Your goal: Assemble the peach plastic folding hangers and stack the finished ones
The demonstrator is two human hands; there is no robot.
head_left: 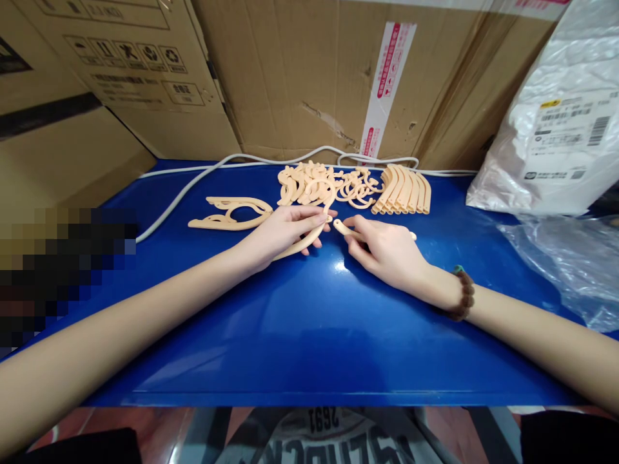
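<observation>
My left hand (296, 227), closed, grips a beige plastic hanger arm (304, 243) with a hook (333, 193) at its upper end. Part of that arm is hidden under my palm. In my closed right hand (387, 248) is a second beige hanger arm (344, 228), its holed end pointing left. A small gap separates the two pieces. Left of my left hand lies a folded hanger (227, 222). Behind my hands are a heap of small hanger hooks (307, 180) and a row of curved hanger arms (406, 190) lying side by side.
The blue table (338, 335) has its front edge close to my body. A white cable (184, 200) runs along the back and left. Cardboard boxes (300, 77) stand behind. On the right are a white plastic parcel bag (522, 161) and a clear plastic bag (561, 258).
</observation>
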